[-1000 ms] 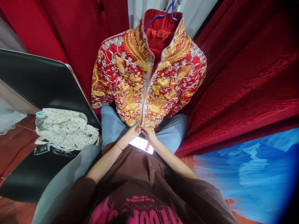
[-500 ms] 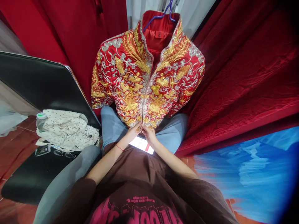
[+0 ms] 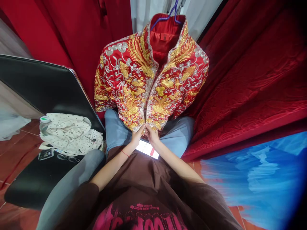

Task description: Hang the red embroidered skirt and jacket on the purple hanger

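Note:
A red jacket with gold and silver embroidery hangs in front of me from a purple hanger. Its bottom front edges meet at my fingers, while a narrow gap runs up the front opening above them. My left hand pinches the hem on the left side of the opening. Close against it, my right hand pinches the right side, thumb on top. Exactly what the fingertips grip, such as a zipper end, is too small to make out. A lit phone lies on my lap below the hands.
A black chair on the left holds a dotted white cloth bag and glasses. Dark red curtains hang on the right. Blue sheer fabric spreads over the floor at the lower right.
The front edges of the jacket have parted slightly above my hands, leaving a wider dark gap. Both hands stay pinched at the hem, with fingers shifted a little. The view has moved slightly.

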`<act>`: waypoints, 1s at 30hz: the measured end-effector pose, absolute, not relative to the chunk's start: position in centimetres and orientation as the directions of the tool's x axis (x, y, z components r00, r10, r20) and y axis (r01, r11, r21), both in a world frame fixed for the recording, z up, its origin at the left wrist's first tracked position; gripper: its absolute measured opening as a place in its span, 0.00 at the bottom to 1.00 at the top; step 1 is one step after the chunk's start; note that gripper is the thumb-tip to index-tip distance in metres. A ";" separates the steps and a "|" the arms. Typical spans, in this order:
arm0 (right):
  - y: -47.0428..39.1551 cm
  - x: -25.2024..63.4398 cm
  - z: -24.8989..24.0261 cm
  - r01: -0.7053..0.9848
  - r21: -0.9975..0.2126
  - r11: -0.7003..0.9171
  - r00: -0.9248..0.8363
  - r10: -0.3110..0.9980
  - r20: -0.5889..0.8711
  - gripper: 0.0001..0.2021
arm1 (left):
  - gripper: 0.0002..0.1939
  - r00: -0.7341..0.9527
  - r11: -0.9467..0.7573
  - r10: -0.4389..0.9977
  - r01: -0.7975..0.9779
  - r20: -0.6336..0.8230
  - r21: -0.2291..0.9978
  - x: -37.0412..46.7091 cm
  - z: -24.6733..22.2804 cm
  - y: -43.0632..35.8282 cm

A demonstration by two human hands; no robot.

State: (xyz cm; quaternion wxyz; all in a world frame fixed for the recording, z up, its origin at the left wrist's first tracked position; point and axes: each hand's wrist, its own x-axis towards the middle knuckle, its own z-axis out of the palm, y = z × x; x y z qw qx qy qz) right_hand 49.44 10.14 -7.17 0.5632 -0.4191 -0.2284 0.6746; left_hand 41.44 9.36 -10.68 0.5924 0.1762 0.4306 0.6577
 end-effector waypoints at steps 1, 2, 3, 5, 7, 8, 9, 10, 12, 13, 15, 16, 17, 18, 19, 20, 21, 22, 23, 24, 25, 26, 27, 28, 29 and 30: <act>10.1 49.4 -7.4 -0.557 -0.774 -0.302 -0.016 0.935 -0.354 0.18 | 0.29 -0.250 0.071 0.927 -0.617 -0.280 0.784 41.4 -10.9 9.3; 10.1 49.5 -7.6 -0.544 -0.764 -0.347 -0.020 0.915 -0.402 0.18 | 0.28 -0.255 0.079 0.923 -0.606 -0.287 0.792 41.3 -11.1 9.3; 10.0 49.6 -7.8 -0.532 -0.753 -0.388 -0.024 0.895 -0.445 0.18 | 0.28 -0.256 0.091 0.921 -0.594 -0.295 0.799 41.3 -11.4 9.3; 9.8 50.1 -8.2 -0.517 -0.734 -0.439 -0.029 0.867 -0.497 0.17 | 0.27 -0.277 0.091 0.915 -0.567 -0.293 0.819 41.3 -11.8 9.2; 9.6 50.6 -8.4 -0.518 -0.729 -0.448 -0.029 0.861 -0.508 0.17 | 0.26 -0.326 0.050 0.909 -0.536 -0.261 0.843 41.4 -12.1 9.1; 9.7 50.9 -8.5 -0.520 -0.728 -0.446 -0.025 0.861 -0.509 0.17 | 0.26 -0.343 0.028 0.908 -0.523 -0.241 0.852 41.5 -12.2 9.1; 9.7 51.0 -8.5 -0.520 -0.728 -0.446 -0.022 0.859 -0.511 0.17 | 0.27 -0.352 0.012 0.909 -0.512 -0.223 0.859 41.6 -12.3 9.1; 9.9 51.1 -8.4 -0.518 -0.729 -0.448 -0.020 0.858 -0.513 0.18 | 0.27 -0.352 0.000 0.913 -0.503 -0.205 0.864 41.7 -12.3 9.0; 10.3 51.1 -8.2 -0.507 -0.734 -0.452 -0.016 0.857 -0.516 0.20 | 0.27 -0.350 -0.028 0.922 -0.486 -0.165 0.874 42.0 -12.3 9.0; 10.6 51.1 -8.1 -0.498 -0.739 -0.453 -0.016 0.857 -0.515 0.21 | 0.27 -0.353 -0.045 0.924 -0.476 -0.144 0.879 42.1 -12.3 8.9; 10.9 51.0 -7.8 -0.474 -0.751 -0.461 -0.025 0.859 -0.511 0.21 | 0.25 -0.369 -0.076 0.922 -0.462 -0.114 0.884 42.3 -12.2 8.9; 11.0 51.1 -7.7 -0.454 -0.755 -0.473 -0.040 0.857 -0.514 0.21 | 0.25 -0.376 -0.081 0.920 -0.464 -0.113 0.882 42.3 -12.1 8.9; 11.0 51.2 -7.5 -0.425 -0.757 -0.496 -0.064 0.851 -0.522 0.20 | 0.24 -0.381 -0.076 0.916 -0.470 -0.125 0.879 42.2 -12.1 8.8; 10.9 51.4 -7.3 -0.389 -0.755 -0.528 -0.097 0.838 -0.537 0.18 | 0.23 -0.382 -0.065 0.913 -0.480 -0.142 0.875 42.1 -12.0 8.8; 10.7 51.7 -7.0 -0.348 -0.745 -0.569 -0.134 0.817 -0.561 0.17 | 0.21 -0.378 -0.049 0.911 -0.489 -0.161 0.871 42.0 -12.0 8.8; 10.5 52.1 -6.7 -0.288 -0.730 -0.620 -0.186 0.784 -0.592 0.16 | 0.20 -0.374 -0.031 0.910 -0.496 -0.181 0.868 41.9 -11.9 8.8; 10.2 52.6 -6.4 -0.210 -0.720 -0.661 -0.244 0.749 -0.616 0.16 | 0.20 -0.370 -0.015 0.908 -0.500 -0.198 0.866 41.7 -11.9 8.8; 9.8 53.0 -6.0 -0.121 -0.726 -0.677 -0.300 0.722 -0.623 0.16 | 0.20 -0.366 -0.002 0.906 -0.503 -0.211 0.864 41.6 -11.8 8.8; 9.5 53.5 -5.6 -0.027 -0.752 -0.658 -0.353 0.710 -0.609 0.17 | 0.21 -0.360 0.009 0.906 -0.509 -0.223 0.861 41.6 -11.7 8.8; 9.3 53.9 -5.2 0.064 -0.796 -0.602 -0.396 0.717 -0.574 0.17 | 0.22 -0.352 0.023 0.905 -0.519 -0.237 0.855 41.6 -11.6 8.7; 9.1 54.3 -4.7 0.143 -0.853 -0.502 -0.416 0.751 -0.512 0.16 | 0.23 -0.339 0.038 0.906 -0.533 -0.254 0.845 41.6 -11.5 8.7; 9.0 54.7 -4.3 0.211 -0.907 -0.365 -0.408 0.810 -0.421 0.14 | 0.24 -0.319 0.053 0.909 -0.552 -0.269 0.832 41.7 -11.3 8.7; 8.9 54.9 -3.9 0.282 -0.936 -0.210 -0.373 0.875 -0.309 0.12 | 0.25 -0.293 0.066 0.914 -0.575 -0.281 0.815 41.9 -11.2 8.6; 8.9 55.1 -3.6 0.375 -0.925 -0.055 -0.337 0.922 -0.191 0.10 | 0.26 -0.266 0.075 0.920 -0.599 -0.286 0.798 42.0 -11.1 8.6; 8.8 55.1 -3.3 0.482 -0.872 0.084 -0.310 0.947 -0.080 0.07 | 0.27 -0.240 0.077 0.929 -0.619 -0.282 0.781 42.1 -11.0 8.5; 8.8 55.1 -3.0 0.588 -0.786 0.190 -0.298 0.955 0.008 0.06 | 0.28 -0.217 0.073 0.939 -0.635 -0.268 0.769 42.2 -10.9 8.4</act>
